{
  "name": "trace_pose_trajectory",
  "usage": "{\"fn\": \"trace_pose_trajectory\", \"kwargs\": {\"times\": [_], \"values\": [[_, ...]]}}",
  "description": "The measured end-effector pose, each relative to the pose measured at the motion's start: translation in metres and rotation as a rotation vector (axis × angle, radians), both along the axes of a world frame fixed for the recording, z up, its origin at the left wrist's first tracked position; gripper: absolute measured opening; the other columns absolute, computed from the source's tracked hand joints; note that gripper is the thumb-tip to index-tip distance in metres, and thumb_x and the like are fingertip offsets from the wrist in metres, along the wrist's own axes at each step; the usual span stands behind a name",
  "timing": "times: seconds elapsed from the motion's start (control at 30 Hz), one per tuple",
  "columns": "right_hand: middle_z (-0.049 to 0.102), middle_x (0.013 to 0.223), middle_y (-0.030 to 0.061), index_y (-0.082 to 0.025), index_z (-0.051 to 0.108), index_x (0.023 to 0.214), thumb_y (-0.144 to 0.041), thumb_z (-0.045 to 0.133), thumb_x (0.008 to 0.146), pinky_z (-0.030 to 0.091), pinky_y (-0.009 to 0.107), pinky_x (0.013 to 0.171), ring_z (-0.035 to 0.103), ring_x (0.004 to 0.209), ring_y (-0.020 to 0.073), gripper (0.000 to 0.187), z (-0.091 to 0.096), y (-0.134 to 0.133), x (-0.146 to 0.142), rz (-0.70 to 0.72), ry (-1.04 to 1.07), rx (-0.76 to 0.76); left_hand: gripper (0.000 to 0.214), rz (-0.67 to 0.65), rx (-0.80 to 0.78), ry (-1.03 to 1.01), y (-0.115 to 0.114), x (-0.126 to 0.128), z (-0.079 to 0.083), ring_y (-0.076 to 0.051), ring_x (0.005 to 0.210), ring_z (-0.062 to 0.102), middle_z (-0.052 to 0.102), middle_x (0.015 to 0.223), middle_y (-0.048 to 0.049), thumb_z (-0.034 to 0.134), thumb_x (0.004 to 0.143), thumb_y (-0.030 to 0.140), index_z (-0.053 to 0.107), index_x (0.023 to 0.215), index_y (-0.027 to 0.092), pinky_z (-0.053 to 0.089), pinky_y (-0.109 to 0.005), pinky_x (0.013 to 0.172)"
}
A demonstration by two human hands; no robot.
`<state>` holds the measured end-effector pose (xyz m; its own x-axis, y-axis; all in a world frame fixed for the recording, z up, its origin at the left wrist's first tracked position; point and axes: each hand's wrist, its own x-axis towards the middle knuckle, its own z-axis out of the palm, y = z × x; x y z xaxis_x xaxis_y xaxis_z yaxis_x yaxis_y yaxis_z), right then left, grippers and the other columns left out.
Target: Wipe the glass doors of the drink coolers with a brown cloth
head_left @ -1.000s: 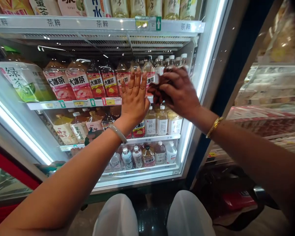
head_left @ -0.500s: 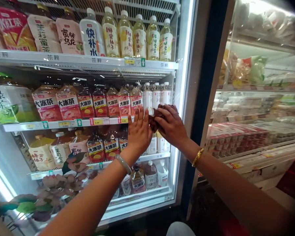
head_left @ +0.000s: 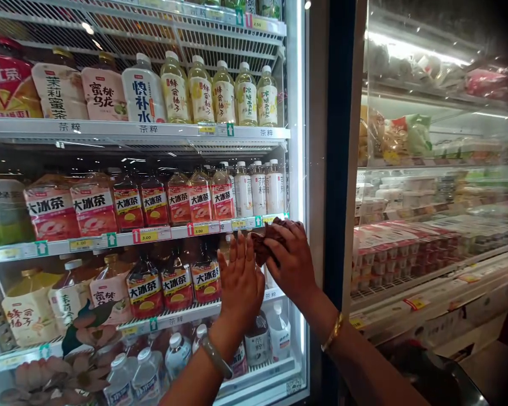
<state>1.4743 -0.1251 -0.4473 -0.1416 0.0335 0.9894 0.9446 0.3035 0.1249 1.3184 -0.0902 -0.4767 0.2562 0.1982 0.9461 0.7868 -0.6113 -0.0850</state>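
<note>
My left hand (head_left: 241, 282) lies flat with outstretched fingers against the glass door of a lit drinks cooler. My right hand (head_left: 294, 262) is closed round a crumpled dark brown cloth (head_left: 263, 243) and presses it to the glass beside my left fingertips. Part of the cloth is hidden under my right fingers. Behind the glass, the cloth is just below the middle shelf's price strip (head_left: 203, 227). A grey bangle (head_left: 215, 352) circles my left wrist, and a gold bracelet (head_left: 333, 334) my right.
Bottled drinks (head_left: 198, 194) line several shelves inside the cooler. Flower decorations (head_left: 88, 338) show at the lower left of the door. A dark blue post (head_left: 341, 169) separates this cooler from another chilled case with stacked packs (head_left: 389, 254) on the right.
Both hands and the cloth have slid a little down the glass, from in front of the middle-shelf bottles to under that shelf's edge. My view has tilted up and shifted right.
</note>
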Motion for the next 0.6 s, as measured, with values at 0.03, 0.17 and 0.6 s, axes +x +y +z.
{"fn": "trace_pose_trajectory", "kwargs": {"times": [0.03,0.17,0.6], "values": [[0.059,0.143,0.0077,-0.025,0.068,0.118,-0.016,0.068,0.087,0.033,0.062,0.128,0.042,0.147,0.0304,0.033,0.002,0.000,0.002,-0.003,-0.002,0.002,0.083,0.005,-0.004,-0.008,0.000,0.000,-0.005,-0.024,0.163,0.008,0.019,0.172,-0.0152,0.050,0.096,0.015,0.008,0.167,0.016,-0.004,-0.049,0.133],[0.055,0.145,0.0093,-0.024,0.067,0.118,-0.015,0.066,0.086,0.038,0.064,0.124,0.041,0.148,0.0319,0.033,-0.014,0.000,0.014,-0.029,0.148,0.029,0.080,0.006,-0.022,-0.026,-0.003,-0.006,-0.021,-0.024,0.163,0.005,0.019,0.172,-0.0157,0.049,0.097,0.015,0.010,0.167,0.015,-0.005,-0.049,0.132],[0.056,0.142,0.0081,-0.027,0.068,0.116,-0.014,0.065,0.085,0.037,0.067,0.123,0.044,0.146,0.0327,0.033,-0.079,0.005,-0.014,-0.013,0.321,0.028,0.076,-0.009,-0.076,0.010,-0.003,-0.032,-0.069,-0.023,0.163,0.004,0.021,0.172,-0.0112,0.048,0.100,0.021,0.012,0.167,0.020,-0.008,-0.046,0.132]]}}
